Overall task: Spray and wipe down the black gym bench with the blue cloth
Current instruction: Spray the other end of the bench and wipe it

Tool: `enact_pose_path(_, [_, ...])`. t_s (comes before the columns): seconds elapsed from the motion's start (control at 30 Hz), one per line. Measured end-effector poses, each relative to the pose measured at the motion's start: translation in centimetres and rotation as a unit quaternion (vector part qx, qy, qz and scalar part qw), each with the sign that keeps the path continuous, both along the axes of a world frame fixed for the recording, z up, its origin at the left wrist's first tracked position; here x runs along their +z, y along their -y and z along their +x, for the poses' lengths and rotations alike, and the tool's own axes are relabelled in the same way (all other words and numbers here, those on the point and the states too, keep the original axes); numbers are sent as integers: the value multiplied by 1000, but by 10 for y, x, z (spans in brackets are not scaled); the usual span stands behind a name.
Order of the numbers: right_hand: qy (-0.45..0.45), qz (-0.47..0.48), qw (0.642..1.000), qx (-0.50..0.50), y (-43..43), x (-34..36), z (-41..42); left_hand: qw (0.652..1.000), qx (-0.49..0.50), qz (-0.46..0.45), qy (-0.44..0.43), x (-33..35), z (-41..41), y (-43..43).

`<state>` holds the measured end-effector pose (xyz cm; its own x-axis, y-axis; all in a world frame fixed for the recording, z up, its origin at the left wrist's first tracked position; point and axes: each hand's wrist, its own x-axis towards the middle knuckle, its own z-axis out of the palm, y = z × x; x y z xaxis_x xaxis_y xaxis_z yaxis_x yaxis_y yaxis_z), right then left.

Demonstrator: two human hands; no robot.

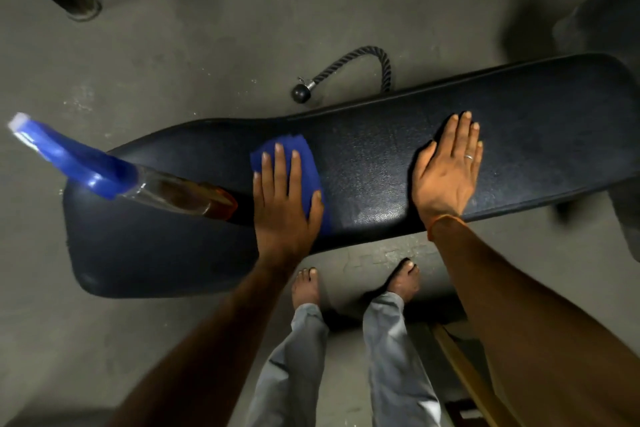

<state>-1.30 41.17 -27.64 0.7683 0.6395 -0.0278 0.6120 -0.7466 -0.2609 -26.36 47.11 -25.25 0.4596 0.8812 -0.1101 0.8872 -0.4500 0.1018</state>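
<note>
Surface: a black padded surface (363, 163) runs from lower left to upper right across the head view, with a broad rounded end at the left.
Cloth: the blue cloth (309, 168) lies flat on the surface near its middle, mostly covered by the left hand, with blue edges showing past the fingertips and beside the thumb.
Left hand: the left hand (282, 204) presses down on the cloth, palm down with straight, slightly spread fingers; it grips nothing.
Right hand: the right hand (446, 173) rests flat on bare padding to the right, well apart from the cloth, fingers straight and close together; it holds nothing. A ring (468, 157) sits on one finger and an orange band (441, 220) circles the wrist.
Bottle: a clear spray bottle (166, 189) with a blue trigger head (79, 159) stands on the left part of the surface, just beside the left hand; whether they touch cannot be told.
Floor: grey concrete floor (207, 28) lies all around.
Rope: a black rope handle (349, 62) with a ball end lies on the floor beyond the surface's far edge.
Feet: two bare feet (306, 288) below grey trousers (391, 340) stand at the near side.
</note>
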Motion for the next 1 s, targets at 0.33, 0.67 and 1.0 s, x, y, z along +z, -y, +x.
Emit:
enact_pose_path(0.33, [-9, 0, 996, 86, -13, -3, -81, 1000, 3, 11, -14, -7, 18, -64])
enact_pose_path(0.67, [-36, -26, 994, 99, -15, 3, -82, 999, -29, -24, 2, -1, -36, 17])
enact_pose_path(1.0, [-113, -29, 988, 102, -12, 33, -88, 997, -41, -40, 45, 5, -57, 24])
